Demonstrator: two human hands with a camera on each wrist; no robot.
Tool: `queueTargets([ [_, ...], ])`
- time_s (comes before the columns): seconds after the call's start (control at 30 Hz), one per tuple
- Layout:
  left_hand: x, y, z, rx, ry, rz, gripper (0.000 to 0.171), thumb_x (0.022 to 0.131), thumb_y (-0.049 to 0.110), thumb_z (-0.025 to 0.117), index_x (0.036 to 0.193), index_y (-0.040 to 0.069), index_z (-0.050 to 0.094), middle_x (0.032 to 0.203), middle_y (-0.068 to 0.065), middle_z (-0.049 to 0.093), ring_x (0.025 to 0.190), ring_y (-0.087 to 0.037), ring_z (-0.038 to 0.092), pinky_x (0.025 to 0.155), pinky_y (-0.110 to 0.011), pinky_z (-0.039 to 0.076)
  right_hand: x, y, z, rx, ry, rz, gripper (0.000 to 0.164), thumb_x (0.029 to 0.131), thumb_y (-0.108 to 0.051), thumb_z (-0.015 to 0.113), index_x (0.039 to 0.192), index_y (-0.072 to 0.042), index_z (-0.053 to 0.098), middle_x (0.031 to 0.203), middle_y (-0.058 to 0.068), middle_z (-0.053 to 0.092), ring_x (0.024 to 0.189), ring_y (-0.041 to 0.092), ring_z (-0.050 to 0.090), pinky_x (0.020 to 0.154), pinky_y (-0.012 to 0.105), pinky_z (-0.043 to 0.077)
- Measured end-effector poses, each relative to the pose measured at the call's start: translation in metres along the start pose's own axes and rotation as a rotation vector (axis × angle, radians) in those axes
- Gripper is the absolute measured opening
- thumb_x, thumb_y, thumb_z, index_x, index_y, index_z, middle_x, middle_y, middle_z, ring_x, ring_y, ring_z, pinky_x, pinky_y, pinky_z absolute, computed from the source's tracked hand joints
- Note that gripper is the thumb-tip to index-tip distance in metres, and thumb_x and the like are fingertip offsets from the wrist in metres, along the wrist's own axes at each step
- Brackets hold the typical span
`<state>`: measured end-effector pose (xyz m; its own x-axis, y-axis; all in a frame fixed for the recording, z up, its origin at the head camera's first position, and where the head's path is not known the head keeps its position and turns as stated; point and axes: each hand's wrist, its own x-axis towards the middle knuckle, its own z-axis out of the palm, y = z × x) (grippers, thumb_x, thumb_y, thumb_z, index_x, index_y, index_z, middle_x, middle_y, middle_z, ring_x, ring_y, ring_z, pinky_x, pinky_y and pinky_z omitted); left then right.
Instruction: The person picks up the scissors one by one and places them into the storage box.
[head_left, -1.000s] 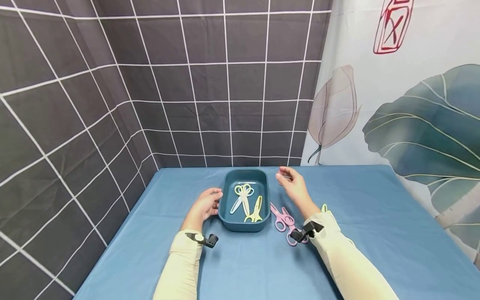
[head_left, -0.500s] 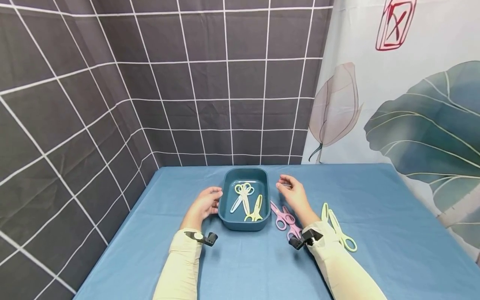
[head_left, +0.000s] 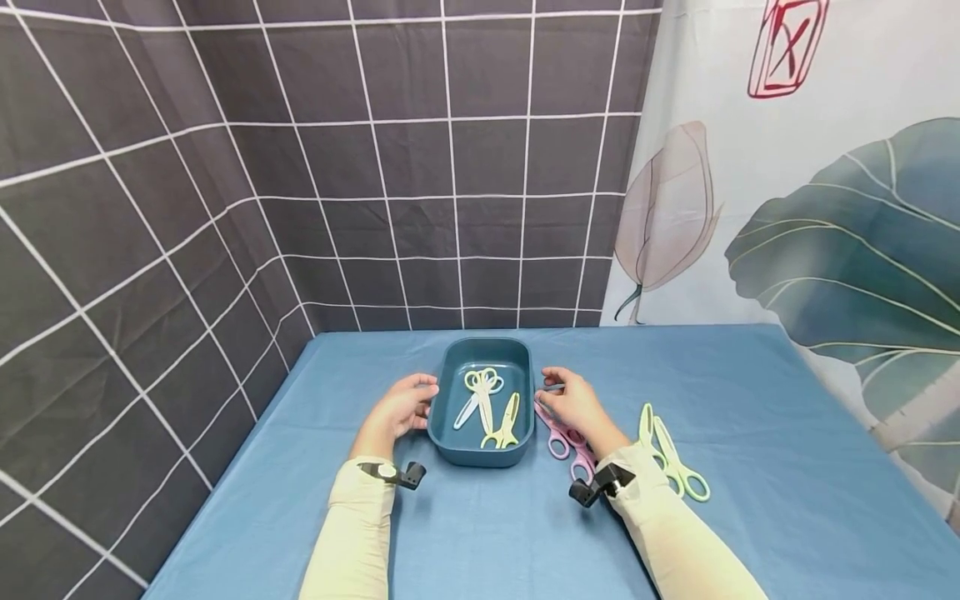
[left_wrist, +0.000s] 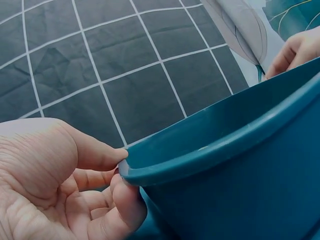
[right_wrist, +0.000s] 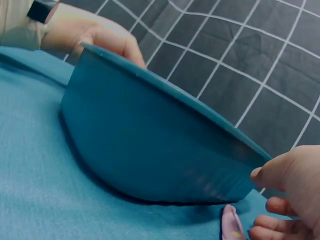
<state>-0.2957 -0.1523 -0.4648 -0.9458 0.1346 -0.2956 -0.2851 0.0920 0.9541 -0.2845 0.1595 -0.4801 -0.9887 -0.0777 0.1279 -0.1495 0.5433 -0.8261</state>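
Note:
A dark blue-green plastic bin (head_left: 480, 457) stands on the cloth. Inside lie scissors with pale blades (head_left: 485, 408) and yellow and pale blue handles, crossed over each other, beside yellow scissors (head_left: 507, 423). At the bin's left side my left hand (head_left: 400, 408) pinches the rim, thumb on top and fingers curled below it. My right hand (head_left: 576, 406) is at the opposite side, its thumb (right_wrist: 267, 175) right at the rim and its fingers loosely bent beneath. Pink scissors (head_left: 558, 443) lie under the right hand, partly hidden by it.
Light green scissors (head_left: 678, 473) rest beside my right forearm, partly covered by the sleeve. A blue cloth (head_left: 750, 433) covers the table. Dark gridded fabric (head_left: 420, 158) hangs behind and to the left, with a leaf-printed curtain (head_left: 690, 275) at the back right.
My right hand has come down and left, closer to the bin's side. The right sleeve has moved off the light green scissors, showing more of them. The left hand stays at the rim.

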Motion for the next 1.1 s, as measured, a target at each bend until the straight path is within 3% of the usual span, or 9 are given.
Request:
queueTargets([
  [0.23,-0.0009,-0.0007,-0.0017,0.004,-0.010,0.002,0.031,0.104,0.010,0.054,0.133,0.001,0.050,0.075,-0.004,0.053,0.059,-0.010,0.050,0.047,-0.023,0.049,-0.0022,0.0007,0.0044,-0.203,-0.035,-0.102,0.052,0.083,-0.010,0.076,0.130,0.004,0.060,0.102,0.012,0.066,0.093,0.027,0.063,0.088,0.047,0.052],
  [0.57,-0.0002,0.0002,0.0005,-0.013,-0.007,-0.003,0.028,0.104,0.009,0.053,0.131,0.002,0.051,0.074,-0.004,0.054,0.057,-0.011,0.051,0.046,-0.023,0.049,-0.0044,-0.0056,0.0068,-0.354,-0.048,-0.067,0.062,0.077,-0.014,0.081,0.132,0.003,0.057,0.084,0.002,0.060,0.077,0.021,0.059,0.080,0.045,0.052],
  [0.77,-0.0003,0.0004,0.0007,-0.028,-0.007,-0.005,0.027,0.104,0.008,0.053,0.129,0.002,0.051,0.073,-0.004,0.054,0.057,-0.011,0.051,0.045,-0.023,0.049,-0.0039,-0.0060,0.0080,-0.386,-0.025,-0.058,0.056,0.078,-0.013,0.079,0.128,0.003,0.060,0.079,0.000,0.060,0.072,0.020,0.058,0.074,0.043,0.052],
  [0.9,-0.0004,0.0004,0.0006,-0.029,-0.008,-0.006,0.027,0.104,0.009,0.053,0.130,0.002,0.050,0.073,-0.004,0.053,0.057,-0.011,0.051,0.045,-0.023,0.049,-0.0033,-0.0030,0.0058,-0.401,0.001,-0.074,0.040,0.078,-0.011,0.076,0.114,0.005,0.067,0.078,0.004,0.061,0.073,0.023,0.059,0.072,0.043,0.052],
  [1.1,0.0002,-0.0001,0.0005,-0.029,-0.007,-0.007,0.027,0.104,0.009,0.053,0.130,0.002,0.050,0.073,-0.004,0.054,0.057,-0.011,0.051,0.045,-0.023,0.049,-0.0008,0.0006,0.0014,-0.298,0.058,-0.055,0.023,0.078,-0.008,0.073,0.099,0.001,0.074,0.079,0.004,0.066,0.072,0.021,0.060,0.069,0.036,0.052],
])
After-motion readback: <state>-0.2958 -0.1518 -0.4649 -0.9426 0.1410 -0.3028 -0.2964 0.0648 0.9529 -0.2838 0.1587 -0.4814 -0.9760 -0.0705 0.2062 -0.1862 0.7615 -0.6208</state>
